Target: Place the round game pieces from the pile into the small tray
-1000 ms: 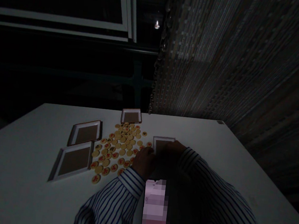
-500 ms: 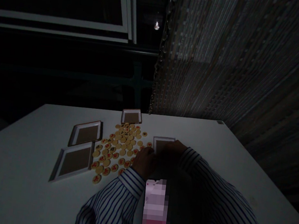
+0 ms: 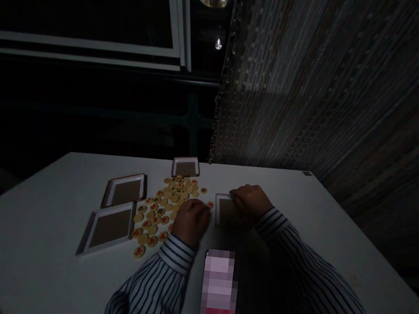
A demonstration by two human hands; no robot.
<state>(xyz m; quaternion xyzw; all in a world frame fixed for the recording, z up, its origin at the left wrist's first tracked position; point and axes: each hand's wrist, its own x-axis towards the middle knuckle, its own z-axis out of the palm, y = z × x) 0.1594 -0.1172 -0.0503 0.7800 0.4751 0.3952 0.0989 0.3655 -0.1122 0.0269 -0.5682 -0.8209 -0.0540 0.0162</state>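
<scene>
Round wooden Chinese chess pieces (image 3: 156,220) lie in a loose spread on the white table, some with red or dark characters and others plain. My left hand (image 3: 190,222) is over the right side of the spread with its fingers curled in, and what they hold, if anything, is hidden. To its right is a shallow tray (image 3: 216,210) with pale walls and a brown floor. My right hand (image 3: 253,200) has its fingers closed on the far rim of this tray and hides its right part. One red-marked piece (image 3: 210,204) lies between my left hand and the tray.
Two more shallow trays, a near one (image 3: 110,226) and a farther one (image 3: 123,191), stand left of the pieces. A smaller-looking tray (image 3: 186,167) is behind them. A lit phone (image 3: 217,293) is in front of me. A string curtain (image 3: 274,109) hangs beyond the table (image 3: 34,258).
My left hand has moved left, away from the tray and over the pieces. My right hand has shifted slightly, its fingers now showing on the far rim. The view has tilted slightly up.
</scene>
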